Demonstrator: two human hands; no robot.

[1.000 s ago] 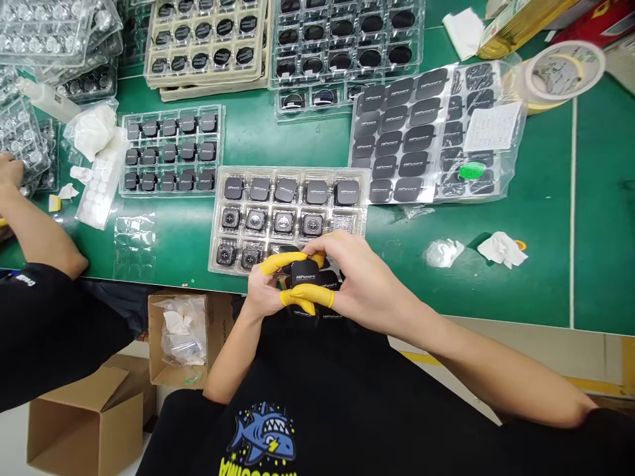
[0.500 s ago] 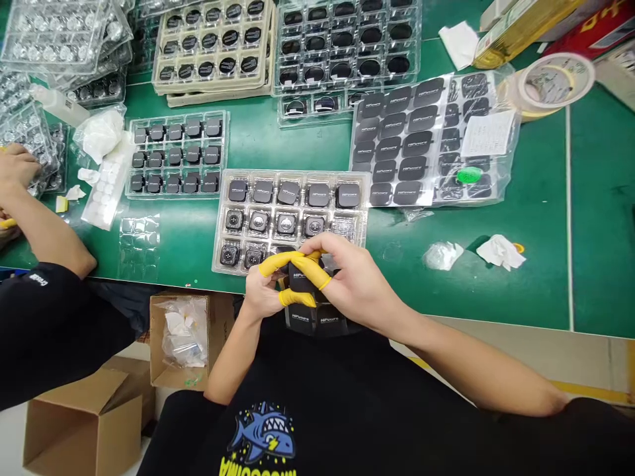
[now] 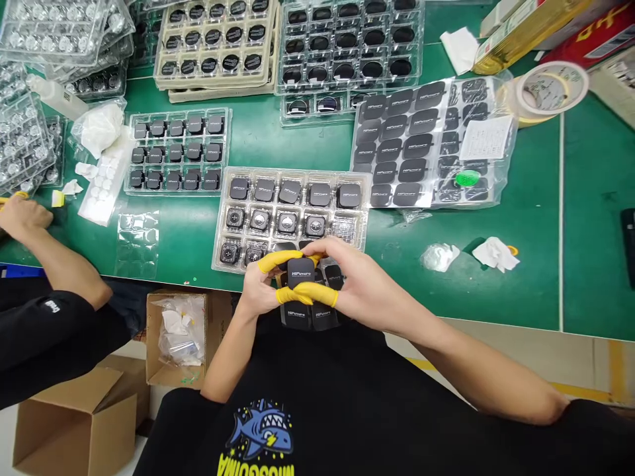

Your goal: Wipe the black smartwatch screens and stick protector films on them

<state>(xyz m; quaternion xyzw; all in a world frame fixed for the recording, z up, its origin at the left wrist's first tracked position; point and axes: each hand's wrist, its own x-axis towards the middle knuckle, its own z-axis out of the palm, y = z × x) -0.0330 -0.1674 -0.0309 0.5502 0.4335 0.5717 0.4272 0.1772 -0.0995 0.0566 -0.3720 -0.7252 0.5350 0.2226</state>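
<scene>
My left hand (image 3: pixel 260 285) and my right hand (image 3: pixel 358 284), both with yellow finger cots, close round a black square smartwatch body (image 3: pixel 300 270) marked HiFuture. The thumbs lie along its lower edge, with the index fingers at its upper edge. Beneath it, against my shirt, is a sheet of black HiFuture film stickers (image 3: pixel 323 316), partly covered by the hands. Just beyond my fingers, a clear plastic tray (image 3: pixel 368 221) bears square smartwatch bodies. Its far row shows labelled faces; others show round sensor backs.
Left of my tray is a second tray of smartwatch bodies (image 3: pixel 175 152). Bagged sticker sheets (image 3: pixel 414 145) and tape rolls (image 3: pixel 553 89) lie right. A co-worker's hand (image 3: pixel 24 215) is at far left. Cardboard boxes (image 3: pixel 116 423) stand below the table edge.
My right thumb has come down from the top of the piece to its lower edge, and the HiFuture face now shows between my hands. The co-worker's hand has moved nearer the table edge.
</scene>
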